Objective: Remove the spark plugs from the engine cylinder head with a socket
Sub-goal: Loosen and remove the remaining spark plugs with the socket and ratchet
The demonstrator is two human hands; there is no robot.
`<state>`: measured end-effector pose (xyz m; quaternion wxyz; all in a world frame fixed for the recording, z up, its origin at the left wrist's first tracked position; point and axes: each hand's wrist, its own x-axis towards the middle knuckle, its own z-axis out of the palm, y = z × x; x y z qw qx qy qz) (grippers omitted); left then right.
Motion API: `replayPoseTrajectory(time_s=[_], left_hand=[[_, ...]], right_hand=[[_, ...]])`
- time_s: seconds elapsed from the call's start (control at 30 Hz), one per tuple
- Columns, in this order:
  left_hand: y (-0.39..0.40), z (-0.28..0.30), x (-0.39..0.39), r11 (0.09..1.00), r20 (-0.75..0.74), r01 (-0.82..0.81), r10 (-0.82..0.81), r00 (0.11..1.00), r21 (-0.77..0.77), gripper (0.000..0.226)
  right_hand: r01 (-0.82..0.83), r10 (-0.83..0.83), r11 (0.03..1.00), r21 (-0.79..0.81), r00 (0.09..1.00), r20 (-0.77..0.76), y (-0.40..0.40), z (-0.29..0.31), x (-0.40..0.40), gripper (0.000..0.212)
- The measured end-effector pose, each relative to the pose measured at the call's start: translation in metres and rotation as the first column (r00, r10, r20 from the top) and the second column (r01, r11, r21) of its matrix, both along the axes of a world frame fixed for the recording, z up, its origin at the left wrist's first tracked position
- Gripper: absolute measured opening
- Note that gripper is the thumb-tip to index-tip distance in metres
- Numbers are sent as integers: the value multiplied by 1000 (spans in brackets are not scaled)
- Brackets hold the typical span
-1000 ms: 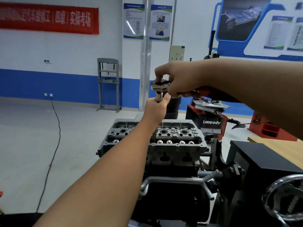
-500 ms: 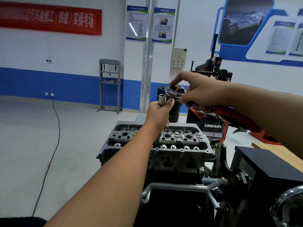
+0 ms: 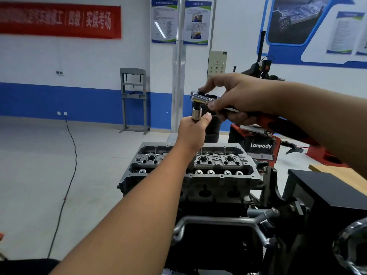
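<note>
Now, both hands are raised at frame centre, above the cylinder head (image 3: 198, 171). My left hand (image 3: 191, 132) is wrapped round the socket (image 3: 196, 114), fingers and thumb curled about its lower part; only the chrome upper end shows above my fist. My right hand (image 3: 236, 98) grips the ratchet (image 3: 200, 98) near its head, thumb and fingers pinching it, with a fingertip on top of the head. The ratchet's red handle (image 3: 288, 128) runs back under my right forearm toward the right of the frame. The black drive stub under the ratchet head sits directly over the socket's open end; whether it is fully seated I cannot tell.

The cylinder head lies in the lower centre of the frame, top face up, on a dark stand (image 3: 218, 235). Three round plug wells show along its middle row; my left forearm covers the fourth position. No plugs can be made out in the wells.

Behind: a red tyre machine (image 3: 260, 145) at centre right, a grey press frame (image 3: 134, 100) at the wall, a black cable (image 3: 69, 175) across the floor at left.
</note>
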<state>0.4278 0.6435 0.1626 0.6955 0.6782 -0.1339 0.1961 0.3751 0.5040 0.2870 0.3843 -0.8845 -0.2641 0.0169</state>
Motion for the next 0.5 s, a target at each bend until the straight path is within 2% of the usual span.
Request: replayPoseTrajectory(time_s=[0.17, 0.33, 0.4, 0.5], left_hand=[[-3, 2, -1, 999, -24, -47, 47, 999, 2, 51], [-9, 6, -5, 992, -62, -123, 123, 990, 15, 51], [-10, 7, -7, 988, -65, -153, 155, 986, 29, 52], [-12, 9, -10, 978, -84, -205, 207, 975, 25, 52]], right_hand=[[77, -70, 983, -167, 997, 46, 9, 18, -4, 23], [197, -134, 921, -337, 970, 201, 22, 24, -13, 20], [224, -139, 907, -356, 959, 249, 30, 22, -17, 18], [263, -199, 917, -301, 953, 227, 39, 15, -23, 8]])
